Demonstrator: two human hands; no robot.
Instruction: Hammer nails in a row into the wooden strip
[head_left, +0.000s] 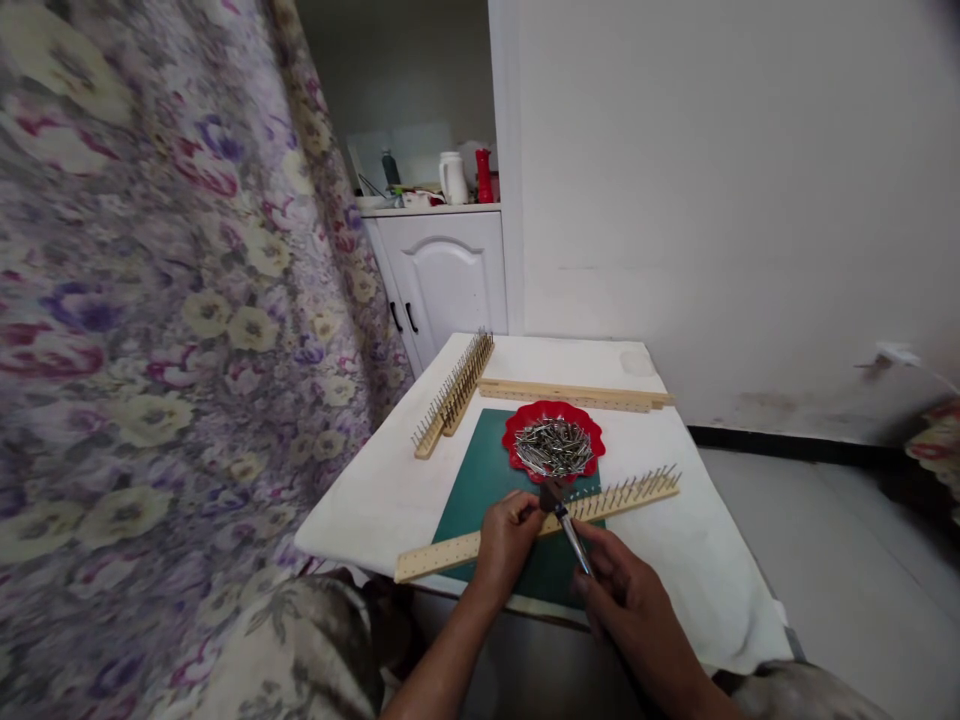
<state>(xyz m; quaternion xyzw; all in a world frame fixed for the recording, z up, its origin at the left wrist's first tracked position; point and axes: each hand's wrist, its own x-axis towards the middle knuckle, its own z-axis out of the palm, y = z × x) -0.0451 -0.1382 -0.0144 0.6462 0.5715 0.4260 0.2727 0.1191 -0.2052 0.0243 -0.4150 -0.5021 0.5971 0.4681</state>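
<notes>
A pale wooden strip (442,556) with rows of small holes lies slantwise across a green mat (480,470). Several nails (634,490) stand up from its right half. My left hand (506,540) rests on the strip's middle, thumb and fingers pinched together; what is between the fingertips is hidden. My right hand (626,590) is closed around the handle of a hammer (574,540), whose dark head is right beside my left fingertips, over the strip. Just beyond the hammer head, a red scalloped dish (512,455) holds a heap of loose nails (555,447).
At the table's left edge lie nail-filled wooden strips (457,390), points or shanks upward. More wooden strips (570,393) lie across the back. A white cloth (360,500) covers the table. A floral curtain (187,300) hangs at left, with a white cabinet (450,265) behind.
</notes>
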